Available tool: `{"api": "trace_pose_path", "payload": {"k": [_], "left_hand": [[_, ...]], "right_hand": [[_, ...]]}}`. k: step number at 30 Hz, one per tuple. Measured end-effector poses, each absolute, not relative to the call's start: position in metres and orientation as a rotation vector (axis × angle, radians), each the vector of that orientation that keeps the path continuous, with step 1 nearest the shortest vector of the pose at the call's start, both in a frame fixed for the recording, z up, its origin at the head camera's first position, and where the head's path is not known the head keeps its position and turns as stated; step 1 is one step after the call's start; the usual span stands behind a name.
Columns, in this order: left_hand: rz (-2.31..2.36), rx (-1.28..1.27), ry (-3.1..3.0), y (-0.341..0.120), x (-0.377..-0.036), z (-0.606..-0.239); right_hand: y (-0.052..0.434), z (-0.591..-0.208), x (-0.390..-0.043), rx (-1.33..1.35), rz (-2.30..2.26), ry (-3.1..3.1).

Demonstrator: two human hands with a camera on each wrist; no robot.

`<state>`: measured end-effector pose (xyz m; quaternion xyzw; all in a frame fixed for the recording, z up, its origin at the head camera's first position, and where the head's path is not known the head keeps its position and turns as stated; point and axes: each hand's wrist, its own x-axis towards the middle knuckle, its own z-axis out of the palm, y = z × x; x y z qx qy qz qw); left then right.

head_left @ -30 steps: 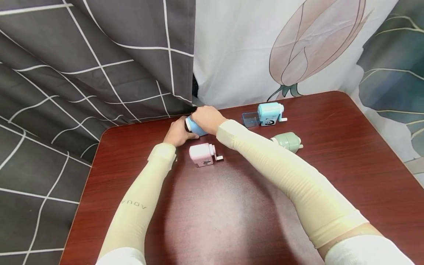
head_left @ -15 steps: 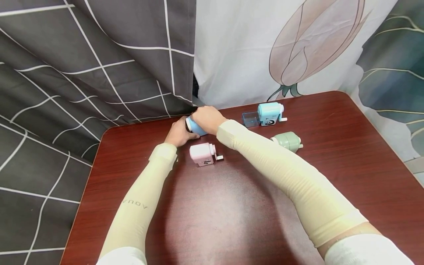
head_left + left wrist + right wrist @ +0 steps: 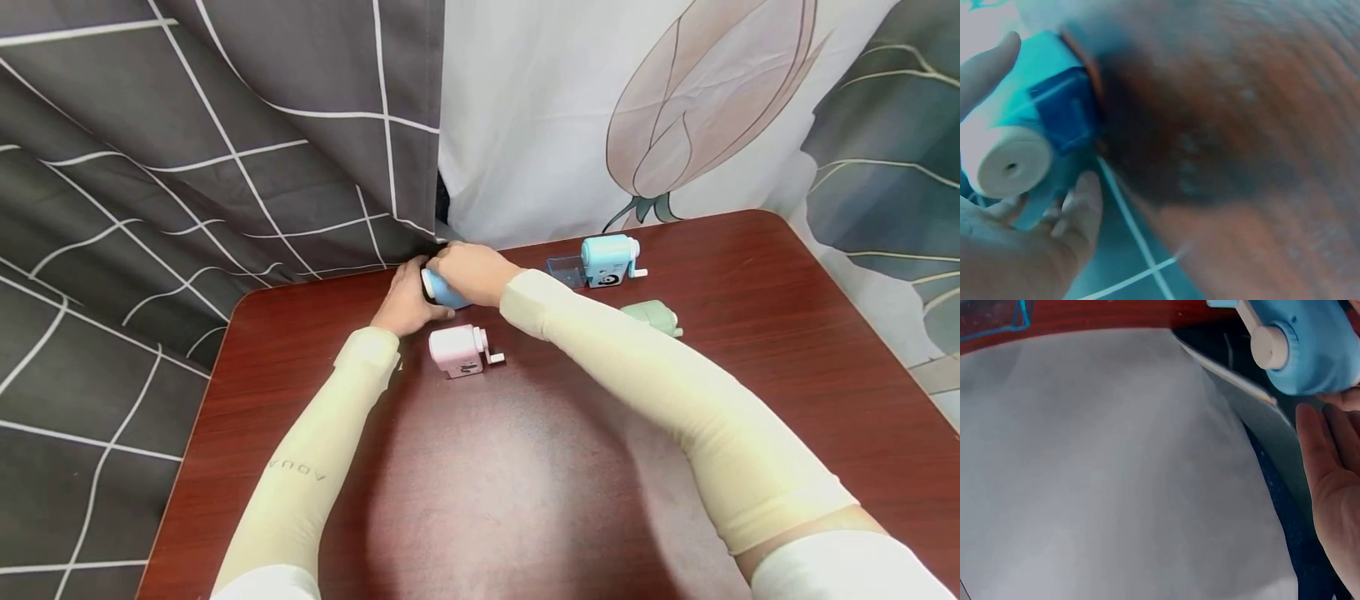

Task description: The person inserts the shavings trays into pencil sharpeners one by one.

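Even, bright indoor lighting with one glare patch
Soft sheen on the table (image 3: 487,500) below the pink sharpener (image 3: 457,350); head view sharp, both wrist views blurred and close

Both arms reached forward in pale cream sleeves, the right forearm crossing in from the right side. The left hand (image 3: 406,302) curled its fingers (image 3: 1082,209) in a grip, thumb raised opposite them. The right hand (image 3: 467,271) lay just beside it, palm down, its fingers (image 3: 1325,464) bent.
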<state>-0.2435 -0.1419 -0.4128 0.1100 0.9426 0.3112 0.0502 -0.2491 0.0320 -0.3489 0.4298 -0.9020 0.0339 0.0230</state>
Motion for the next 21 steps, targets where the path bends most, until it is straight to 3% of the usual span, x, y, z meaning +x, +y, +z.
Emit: {"api": "trace_pose_path", "payload": {"k": [12,21], "left_hand": [[0.851,0.439,2.983,-0.124,-0.228,-0.37],[0.741,0.568,2.928,-0.092,-0.225,-0.358]], "right_hand": [[0.087,-0.326,-0.248,1.336,0.158,-2.757],[0.138,-0.315,-0.255,1.251,0.143,-2.827]]}}
